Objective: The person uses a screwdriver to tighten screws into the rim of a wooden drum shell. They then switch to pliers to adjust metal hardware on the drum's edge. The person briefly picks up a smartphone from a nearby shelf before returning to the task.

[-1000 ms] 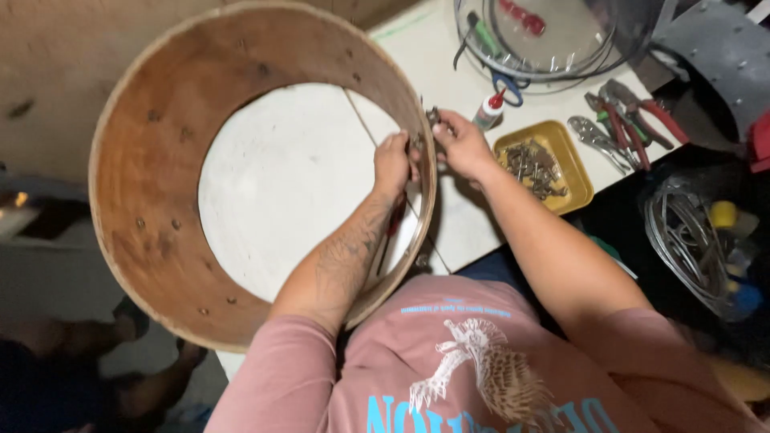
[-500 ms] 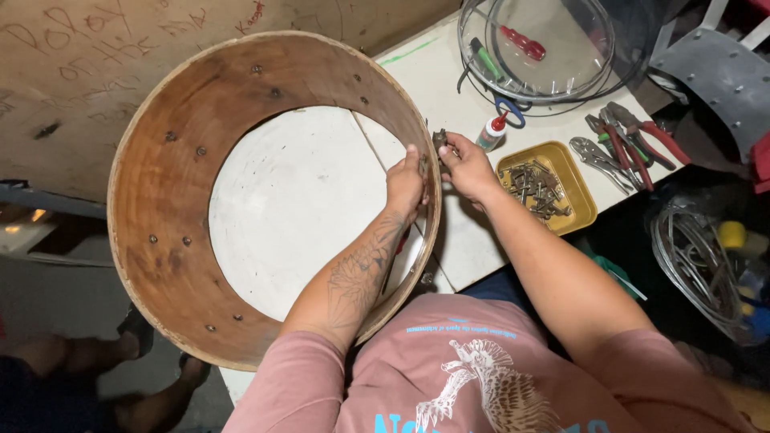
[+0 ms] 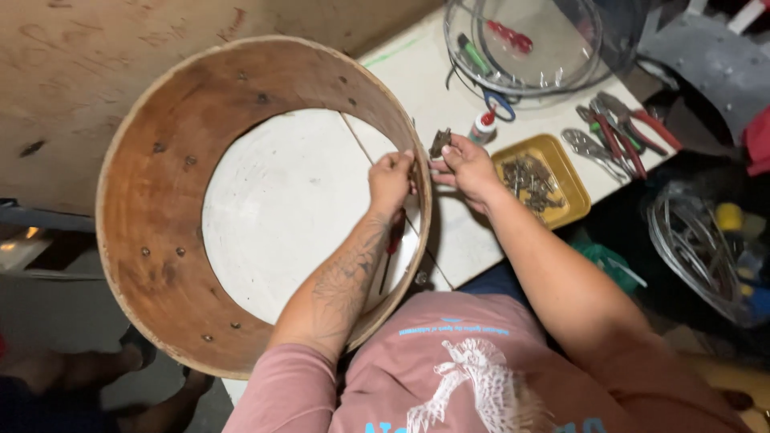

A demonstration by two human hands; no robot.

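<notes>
White worktable [image 3: 417,76], plywood wall [image 3: 96,72], dim floor [image 3: 72,401]

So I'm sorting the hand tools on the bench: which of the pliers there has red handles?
The red-handled pliers lie farthest right in the cluster beside the yellow tray. The tools next to them toward the tray are bare grey metal.

Tray [image 3: 579,192]: yellow, holding small metal parts.
Pliers [image 3: 618,132]: beside the tray, on the table [image 3: 417,80].
Bowl [image 3: 525,44]: clear, containing pens.
Bottle [image 3: 482,127]: near the bowl.

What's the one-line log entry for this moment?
left hand: inside wooden hoop, at rim | right hand: holds small metal piece outside rim | yellow tray: beside
</notes>
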